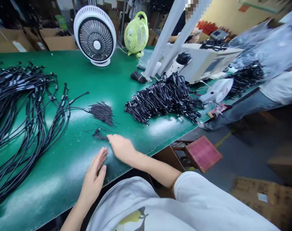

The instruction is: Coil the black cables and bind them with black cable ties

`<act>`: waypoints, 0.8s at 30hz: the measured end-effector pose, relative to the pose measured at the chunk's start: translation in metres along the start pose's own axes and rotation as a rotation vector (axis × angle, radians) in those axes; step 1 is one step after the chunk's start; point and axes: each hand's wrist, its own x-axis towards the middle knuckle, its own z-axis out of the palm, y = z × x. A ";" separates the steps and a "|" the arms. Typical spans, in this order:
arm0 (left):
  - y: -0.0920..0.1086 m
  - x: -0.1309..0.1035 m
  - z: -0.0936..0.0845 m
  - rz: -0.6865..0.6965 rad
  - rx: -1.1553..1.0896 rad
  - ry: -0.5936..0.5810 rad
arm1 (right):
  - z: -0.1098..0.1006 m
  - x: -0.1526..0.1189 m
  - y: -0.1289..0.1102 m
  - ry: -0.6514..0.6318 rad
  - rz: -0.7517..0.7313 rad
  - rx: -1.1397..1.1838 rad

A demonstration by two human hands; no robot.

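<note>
My right hand (121, 147) is closed, fingers pinched at one end of a small dark bundle, which looks like a black cable (99, 134) and is blurred. Just to the left and nearer my body, my left hand (95, 176) is open, thumb apart from the fingers, with nothing in it. A pile of thin black twist ties (102, 113) lies on the green table beyond the hands, a few strays beside the bundle. Long loose black cables (43, 128) spread over the left side of the table. Bundled black cables (160, 96) are heaped to the right.
A white fan (96, 35) and a green fan (136, 33) stand at the back, near white posts (165, 35). A small white fan (218, 90) is at the right. Below the table edge is a red-topped stool (203, 153). Another person (263, 98) is at the far right.
</note>
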 end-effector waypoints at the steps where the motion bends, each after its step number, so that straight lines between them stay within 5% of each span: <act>1: 0.002 0.002 -0.007 0.019 0.075 -0.012 | -0.009 0.005 0.022 0.054 0.087 -0.035; 4: 0.005 0.006 -0.032 0.036 0.246 0.090 | -0.029 0.021 0.090 0.292 0.335 -0.174; 6: 0.003 0.007 -0.048 0.028 0.303 0.171 | -0.030 0.028 0.121 0.313 0.389 -0.260; 10: 0.004 -0.001 -0.083 0.066 0.565 0.220 | -0.018 0.029 0.140 0.276 0.334 -0.365; 14: 0.009 -0.011 -0.128 0.111 1.074 0.443 | -0.023 0.023 0.128 0.325 0.318 -0.372; 18: 0.007 -0.011 -0.168 0.000 1.463 0.575 | -0.041 0.031 0.099 0.378 0.253 -0.289; 21: 0.008 -0.005 -0.184 -0.036 1.515 0.578 | -0.047 0.048 0.055 0.273 0.021 -0.133; 24: 0.022 -0.004 -0.183 0.067 1.357 0.698 | -0.046 0.064 -0.007 0.137 -0.312 0.030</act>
